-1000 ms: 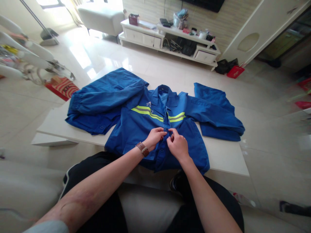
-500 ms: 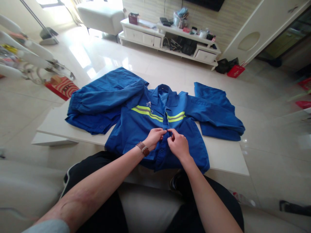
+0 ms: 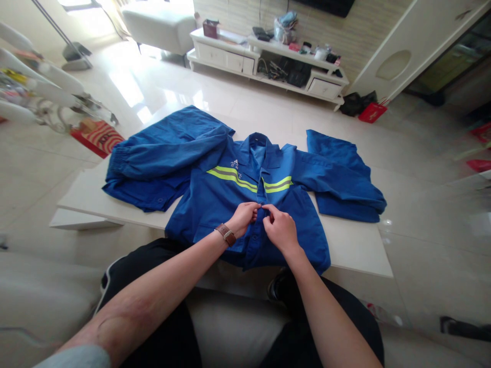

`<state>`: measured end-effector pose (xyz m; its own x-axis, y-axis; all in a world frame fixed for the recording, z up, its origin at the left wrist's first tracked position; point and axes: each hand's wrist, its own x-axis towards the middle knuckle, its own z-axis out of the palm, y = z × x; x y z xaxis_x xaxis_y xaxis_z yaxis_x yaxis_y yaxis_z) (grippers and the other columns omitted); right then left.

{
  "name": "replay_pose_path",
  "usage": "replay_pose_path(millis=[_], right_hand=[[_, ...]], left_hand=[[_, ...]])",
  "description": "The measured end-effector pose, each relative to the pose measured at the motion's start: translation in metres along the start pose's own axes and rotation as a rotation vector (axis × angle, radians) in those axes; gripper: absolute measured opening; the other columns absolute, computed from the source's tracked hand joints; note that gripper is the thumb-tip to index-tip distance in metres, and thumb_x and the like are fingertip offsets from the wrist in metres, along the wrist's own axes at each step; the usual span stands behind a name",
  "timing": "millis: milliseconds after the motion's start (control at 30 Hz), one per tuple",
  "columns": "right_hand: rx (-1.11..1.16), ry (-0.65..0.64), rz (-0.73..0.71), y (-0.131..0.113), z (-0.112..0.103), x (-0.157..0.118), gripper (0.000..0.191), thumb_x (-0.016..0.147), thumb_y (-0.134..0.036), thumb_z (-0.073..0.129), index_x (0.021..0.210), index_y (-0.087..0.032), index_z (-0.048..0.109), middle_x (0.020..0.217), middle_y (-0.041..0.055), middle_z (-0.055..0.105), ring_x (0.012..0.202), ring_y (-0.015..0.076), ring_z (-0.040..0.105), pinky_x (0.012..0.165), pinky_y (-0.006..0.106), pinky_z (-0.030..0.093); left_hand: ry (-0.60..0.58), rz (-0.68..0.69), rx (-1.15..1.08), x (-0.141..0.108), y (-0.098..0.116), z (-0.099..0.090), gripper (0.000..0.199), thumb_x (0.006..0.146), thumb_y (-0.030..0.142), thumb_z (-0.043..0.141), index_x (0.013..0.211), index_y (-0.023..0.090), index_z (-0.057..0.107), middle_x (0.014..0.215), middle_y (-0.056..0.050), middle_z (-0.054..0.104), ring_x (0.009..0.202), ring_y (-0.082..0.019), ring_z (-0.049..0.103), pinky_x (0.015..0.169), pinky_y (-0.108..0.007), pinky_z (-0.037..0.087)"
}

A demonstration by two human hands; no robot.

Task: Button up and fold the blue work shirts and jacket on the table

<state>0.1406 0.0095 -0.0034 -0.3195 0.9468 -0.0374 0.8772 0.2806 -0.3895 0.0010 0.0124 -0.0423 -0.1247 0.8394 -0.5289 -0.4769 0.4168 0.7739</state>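
Note:
A blue work jacket (image 3: 218, 204) with a yellow and grey reflective stripe lies front up, its collar toward the far side and its sleeves spread to both sides. My left hand (image 3: 244, 219), with a brown watch strap at the wrist, pinches the front placket near the middle, below the stripe. Close beside it, my right hand (image 3: 281, 227) has its fingers closed on the placket's other side, fingertips nearly touching the left ones. Whatever button lies between the fingertips is too small to make out.
The jacket rests on a white table (image 3: 356, 245). More folded blue cloth (image 3: 333, 145) lies under the right sleeve, and some under the left. Beyond stand a white TV cabinet (image 3: 226, 59) and a grey ottoman (image 3: 161, 25). A red bag (image 3: 95, 137) is left of the table.
Both hands have shifted very slightly to the left along the placket, still pinching it. The jacket lies almost as before.

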Motion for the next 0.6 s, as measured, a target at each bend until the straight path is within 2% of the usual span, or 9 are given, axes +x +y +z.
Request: replay_pose_path(millis=[367,600], right_hand=[[-0.007,0.006,0.004,-0.0011,0.0036,-0.0005,0.046,0.092,-0.022,0.051,0.135,-0.031,0.064,0.09,0.002,0.075,0.081,0.0211,0.069,0.072,0.026,0.045],[-0.004,0.0,0.001,-0.0011,0.0028,0.0008,0.045,0.091,-0.023,0.051,0.132,-0.032,0.066,0.089,0.0017,0.075,0.079,0.0208,0.068,0.07,0.026,0.043]], left_hand=[[0.012,-0.027,-0.049,0.0,0.0033,0.0027,0.022,0.068,0.024,0.078,0.063,0.016,0.058,0.056,0.004,0.051,0.051,-0.007,0.043,0.05,-0.022,0.031],[0.027,-0.054,-0.065,-0.0009,0.0048,0.0038,0.019,0.071,0.024,0.076,0.066,0.015,0.059,0.057,0.004,0.051,0.049,-0.006,0.044,0.051,-0.022,0.031]])
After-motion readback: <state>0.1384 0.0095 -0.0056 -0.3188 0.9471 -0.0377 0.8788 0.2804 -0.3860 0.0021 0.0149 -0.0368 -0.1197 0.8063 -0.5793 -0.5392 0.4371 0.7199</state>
